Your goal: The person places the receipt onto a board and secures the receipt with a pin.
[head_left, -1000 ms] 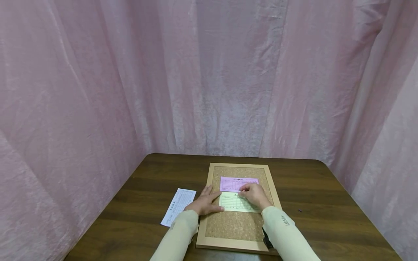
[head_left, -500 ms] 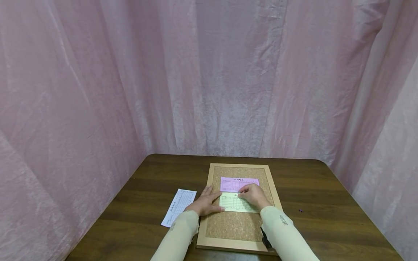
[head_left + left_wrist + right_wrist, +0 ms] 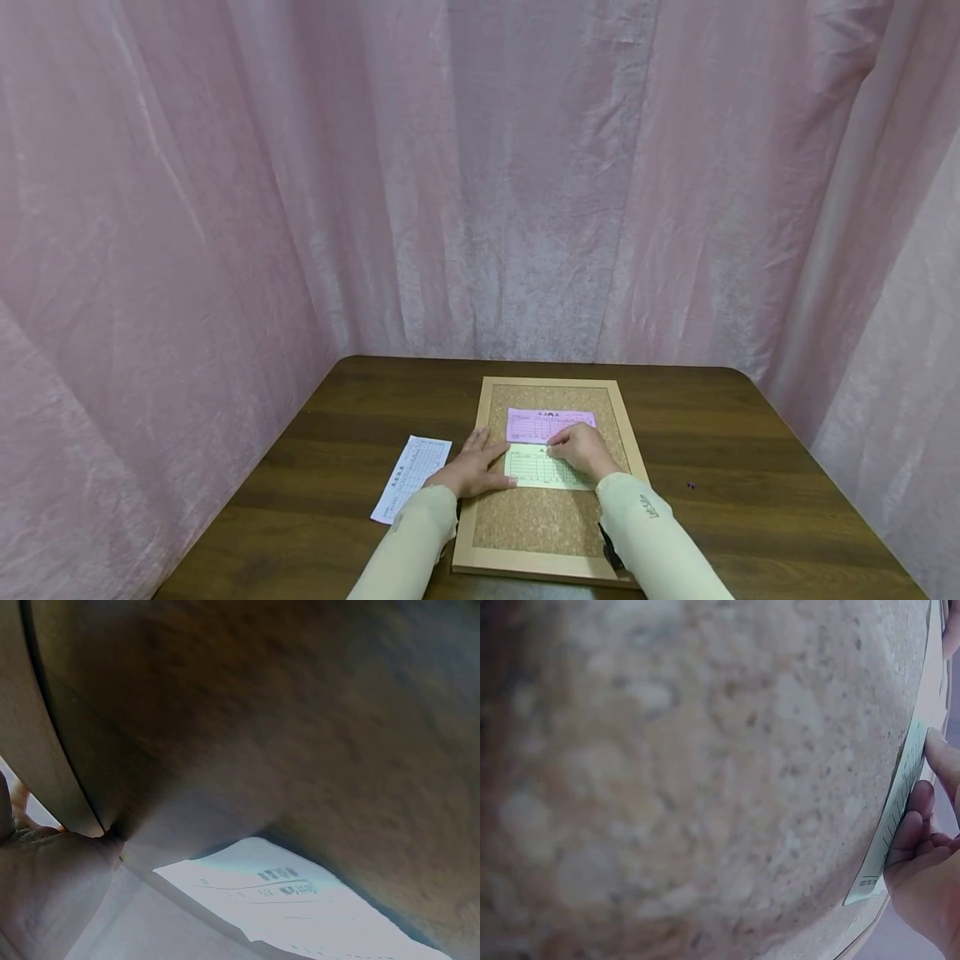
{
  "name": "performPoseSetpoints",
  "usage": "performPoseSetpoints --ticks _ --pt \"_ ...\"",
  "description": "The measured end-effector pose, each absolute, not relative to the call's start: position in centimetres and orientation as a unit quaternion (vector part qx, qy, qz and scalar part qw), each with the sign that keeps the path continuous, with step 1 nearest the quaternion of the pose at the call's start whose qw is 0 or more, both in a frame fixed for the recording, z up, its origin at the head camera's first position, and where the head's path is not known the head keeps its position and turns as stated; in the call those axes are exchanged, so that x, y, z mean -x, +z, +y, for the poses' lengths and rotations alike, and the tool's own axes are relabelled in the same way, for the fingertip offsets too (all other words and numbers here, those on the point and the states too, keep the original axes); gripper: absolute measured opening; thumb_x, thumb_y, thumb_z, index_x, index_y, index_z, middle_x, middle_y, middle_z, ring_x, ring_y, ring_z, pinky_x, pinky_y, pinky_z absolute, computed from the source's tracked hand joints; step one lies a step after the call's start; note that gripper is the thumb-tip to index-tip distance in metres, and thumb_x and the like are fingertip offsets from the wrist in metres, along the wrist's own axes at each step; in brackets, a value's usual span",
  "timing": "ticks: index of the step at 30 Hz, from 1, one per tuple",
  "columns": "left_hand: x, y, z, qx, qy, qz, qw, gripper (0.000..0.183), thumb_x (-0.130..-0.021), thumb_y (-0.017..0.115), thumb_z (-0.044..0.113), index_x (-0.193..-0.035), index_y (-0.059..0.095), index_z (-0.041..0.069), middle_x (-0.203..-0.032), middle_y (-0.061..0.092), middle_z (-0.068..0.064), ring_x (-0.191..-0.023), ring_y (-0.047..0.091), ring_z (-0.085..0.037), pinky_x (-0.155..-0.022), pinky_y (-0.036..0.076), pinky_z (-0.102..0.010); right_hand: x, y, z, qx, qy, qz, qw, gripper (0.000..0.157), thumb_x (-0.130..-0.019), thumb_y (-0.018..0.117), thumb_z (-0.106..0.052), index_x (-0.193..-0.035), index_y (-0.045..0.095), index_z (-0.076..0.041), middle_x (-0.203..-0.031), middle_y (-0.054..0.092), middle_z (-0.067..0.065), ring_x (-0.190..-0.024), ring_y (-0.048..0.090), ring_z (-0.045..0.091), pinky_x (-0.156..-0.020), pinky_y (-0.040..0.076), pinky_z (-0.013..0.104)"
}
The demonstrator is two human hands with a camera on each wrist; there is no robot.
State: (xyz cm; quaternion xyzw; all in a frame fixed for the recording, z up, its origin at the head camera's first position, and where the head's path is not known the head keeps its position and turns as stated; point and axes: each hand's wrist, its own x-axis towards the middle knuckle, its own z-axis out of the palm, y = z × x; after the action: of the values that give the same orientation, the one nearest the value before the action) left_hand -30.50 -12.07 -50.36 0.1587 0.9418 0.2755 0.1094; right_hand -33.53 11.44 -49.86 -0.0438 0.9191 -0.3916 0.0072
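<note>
A framed cork board (image 3: 525, 529) lies on the table. A pink form slip (image 3: 528, 425) is on its upper part, with a small dark push pin (image 3: 551, 414) at the slip's top middle. Just below lies a pale green form slip (image 3: 536, 468). My right hand (image 3: 587, 450) has thumb and fingertips together at the green slip's top middle, pinching what seems to be a push pin, hidden by the fingers. My left hand (image 3: 472, 468) lies with spread fingers over the board's left frame, its thumb on the green slip's lower left corner.
A white form slip (image 3: 412, 479) lies on the table left of the board, partly behind the left sleeve. Small purple pins (image 3: 691, 485) lie to the board's right. Pink curtains (image 3: 525, 183) hang around the dark wooden table (image 3: 750, 533).
Almost nothing differs. The right fingertips stay at the green slip's top edge with only a tiny shift, and the left hand keeps its place.
</note>
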Motion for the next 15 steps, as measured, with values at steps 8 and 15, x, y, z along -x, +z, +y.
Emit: performPoseSetpoints --ticks 8,15 --pt "30.59 -50.55 -12.07 -0.162 0.270 0.943 0.106 0.075 -0.087 0.073 0.049 -0.151 0.045 0.021 -0.164 0.010 -0.017 -0.151 0.003 -0.035 -0.113 0.022 -0.061 33.64 -50.08 11.65 0.061 -0.383 0.922 0.006 0.004 -0.085 0.078 -0.012 -0.088 0.080 -0.010 -0.090 0.073 0.001 -0.077 0.059 0.013 -0.070 0.047 0.033" --pt "30.54 -50.47 -12.04 -0.160 0.268 0.944 0.107 0.076 -0.087 0.073 0.050 -0.151 0.044 0.021 -0.164 0.010 -0.017 -0.151 0.002 -0.035 -0.114 0.021 -0.061 33.41 -49.98 11.98 0.080 -0.382 0.921 0.007 0.007 -0.087 0.075 -0.010 -0.093 0.080 -0.009 -0.098 0.073 0.004 -0.088 0.064 0.018 -0.079 0.051 0.040"
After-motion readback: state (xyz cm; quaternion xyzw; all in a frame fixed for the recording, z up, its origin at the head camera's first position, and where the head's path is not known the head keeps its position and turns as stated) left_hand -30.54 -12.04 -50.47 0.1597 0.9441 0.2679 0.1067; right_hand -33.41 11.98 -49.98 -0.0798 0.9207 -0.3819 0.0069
